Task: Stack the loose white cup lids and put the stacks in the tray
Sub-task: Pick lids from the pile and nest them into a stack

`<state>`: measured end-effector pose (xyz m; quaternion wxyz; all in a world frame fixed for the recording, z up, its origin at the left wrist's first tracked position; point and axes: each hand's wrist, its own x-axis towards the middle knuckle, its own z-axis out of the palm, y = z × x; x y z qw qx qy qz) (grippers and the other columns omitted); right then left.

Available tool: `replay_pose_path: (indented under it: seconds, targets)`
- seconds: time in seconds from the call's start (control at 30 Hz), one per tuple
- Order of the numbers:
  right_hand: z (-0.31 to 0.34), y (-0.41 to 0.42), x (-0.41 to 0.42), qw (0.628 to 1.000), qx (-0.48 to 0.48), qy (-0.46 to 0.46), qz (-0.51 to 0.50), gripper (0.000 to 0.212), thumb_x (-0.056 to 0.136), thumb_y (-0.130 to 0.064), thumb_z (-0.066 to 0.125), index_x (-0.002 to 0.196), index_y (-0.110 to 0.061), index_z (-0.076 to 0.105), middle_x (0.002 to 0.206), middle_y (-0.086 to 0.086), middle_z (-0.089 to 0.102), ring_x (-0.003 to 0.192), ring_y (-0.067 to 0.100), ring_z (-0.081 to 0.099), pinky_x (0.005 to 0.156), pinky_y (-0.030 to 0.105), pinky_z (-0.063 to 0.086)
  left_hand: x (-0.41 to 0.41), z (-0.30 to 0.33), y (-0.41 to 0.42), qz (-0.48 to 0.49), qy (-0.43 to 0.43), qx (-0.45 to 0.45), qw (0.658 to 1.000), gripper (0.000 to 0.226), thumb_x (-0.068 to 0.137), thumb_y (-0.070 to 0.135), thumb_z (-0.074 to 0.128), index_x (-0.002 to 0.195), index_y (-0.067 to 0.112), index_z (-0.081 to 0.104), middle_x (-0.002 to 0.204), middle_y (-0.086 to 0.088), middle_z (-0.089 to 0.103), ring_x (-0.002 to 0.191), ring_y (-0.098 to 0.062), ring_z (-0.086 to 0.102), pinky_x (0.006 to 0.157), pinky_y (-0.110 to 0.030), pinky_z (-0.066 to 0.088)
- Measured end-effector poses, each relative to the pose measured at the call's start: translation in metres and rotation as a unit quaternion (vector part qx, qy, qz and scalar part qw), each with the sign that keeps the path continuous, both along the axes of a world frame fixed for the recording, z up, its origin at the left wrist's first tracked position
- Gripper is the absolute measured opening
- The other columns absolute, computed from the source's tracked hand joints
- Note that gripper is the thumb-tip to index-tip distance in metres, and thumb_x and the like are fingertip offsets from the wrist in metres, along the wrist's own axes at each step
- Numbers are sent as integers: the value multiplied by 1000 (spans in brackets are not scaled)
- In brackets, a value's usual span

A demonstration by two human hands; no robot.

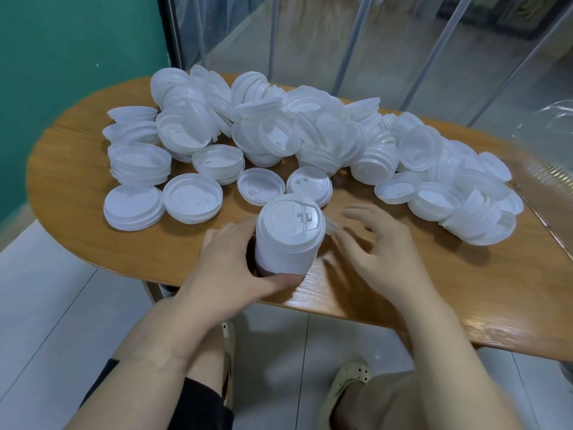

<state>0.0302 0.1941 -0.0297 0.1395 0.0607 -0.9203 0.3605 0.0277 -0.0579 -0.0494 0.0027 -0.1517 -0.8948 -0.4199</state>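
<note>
Here, on a wooden table, the left hand grips an upright stack of white lids near the front edge. Just right, the right hand hovers, fingers spread. Loose lids are heaped behind.

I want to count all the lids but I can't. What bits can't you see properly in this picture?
1. Head view: the pile of lids overlaps itself, so lids underneath are hidden.
2. The tall stack: the left hand covers its base; its lids blend together.
3. The right hand: fingertips blurred.
4. Clear plastic at the right edge: blurred and cut off.
5. No tray can be made out.
</note>
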Motion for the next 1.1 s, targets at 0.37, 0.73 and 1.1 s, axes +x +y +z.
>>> replay_pose_path:
  seconds: [0.37,0.73,1.1]
  targets:
    - [5,-21,-8,984,-160,-74,-22,32,97,-22,70,128,-28,63,110,-9,73,102,5,69,89,29,56,0,0,0,8,-7,24,1000,74,59,76,83,122,49,57,107,25,66,109,-7,57,98,-48,47]
    - [11,0,-7,972,-106,-165,-131,30,97,-36,66,124,-21,67,92,-4,73,68,7,71,58,13,46,5,2,-1,17,-23,29,999,91,49,78,84,130,60,44,121,30,59,122,-11,48,101,-40,47]
    - [1,-4,-4,992,-7,-123,-11,71,78,-49,87,138,-43,50,124,-23,50,123,3,48,101,27,41,10,14,11,9,7,129,992,78,64,69,76,133,58,42,130,35,53,127,7,48,90,-2,39]
